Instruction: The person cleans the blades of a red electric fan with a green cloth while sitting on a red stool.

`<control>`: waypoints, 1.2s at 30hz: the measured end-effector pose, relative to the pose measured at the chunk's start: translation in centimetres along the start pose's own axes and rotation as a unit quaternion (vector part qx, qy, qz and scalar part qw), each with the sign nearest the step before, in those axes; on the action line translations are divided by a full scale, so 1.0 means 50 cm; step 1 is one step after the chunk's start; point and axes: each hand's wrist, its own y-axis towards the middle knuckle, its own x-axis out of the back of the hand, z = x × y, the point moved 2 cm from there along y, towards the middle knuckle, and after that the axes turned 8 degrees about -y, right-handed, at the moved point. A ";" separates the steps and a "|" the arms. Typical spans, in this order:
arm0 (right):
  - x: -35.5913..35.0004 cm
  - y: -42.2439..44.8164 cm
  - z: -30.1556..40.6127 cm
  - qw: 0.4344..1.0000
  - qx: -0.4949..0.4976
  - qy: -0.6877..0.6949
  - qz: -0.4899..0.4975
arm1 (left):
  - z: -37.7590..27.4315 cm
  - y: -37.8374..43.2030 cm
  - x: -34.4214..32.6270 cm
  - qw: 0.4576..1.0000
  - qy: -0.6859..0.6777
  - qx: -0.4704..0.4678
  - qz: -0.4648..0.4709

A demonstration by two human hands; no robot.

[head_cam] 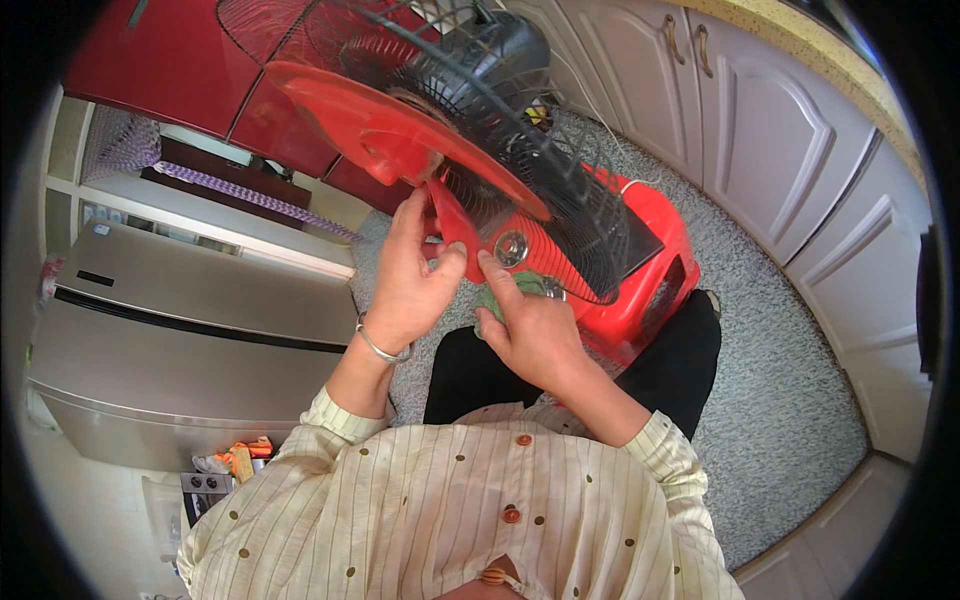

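Observation:
A floor fan with red plastic blades (390, 131) stands before me, its black wire guard (525, 142) behind the blades and its dark motor housing (510, 56) further back. My left hand (420, 270), a silver bangle at its wrist, grips the lower red blade (456, 225) between thumb and fingers. My right hand (536, 330) points its index finger onto that blade's tip, with a green cloth (529, 283) tucked under the hand, partly hidden. A round clear knob (511, 247) is right of the blade, above the fan's red base (660, 217).
White cabinets (765, 127) line the right under a yellow speckled countertop (810, 45). Red cabinet doors (172, 67) are at upper left, a steel-coloured refrigerator (202, 337) at left. A white cord (592, 94) runs behind the fan to the grey speckled floor (780, 420).

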 end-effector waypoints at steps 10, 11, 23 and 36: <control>0.074 -0.034 0.056 0.999 0.028 0.030 -0.015 | -0.036 -0.013 0.015 0.984 -0.174 0.019 0.042; 0.077 -0.037 0.062 0.998 0.034 0.046 -0.024 | -0.034 -0.015 0.016 0.976 -0.210 0.034 0.042; 0.094 -0.022 0.110 0.990 0.086 0.091 -0.065 | -0.049 -0.059 0.004 0.980 -0.181 0.042 0.066; 0.047 -0.012 0.057 0.996 0.045 -0.058 -0.053 | -0.224 0.039 0.125 0.943 -0.100 -0.297 -0.111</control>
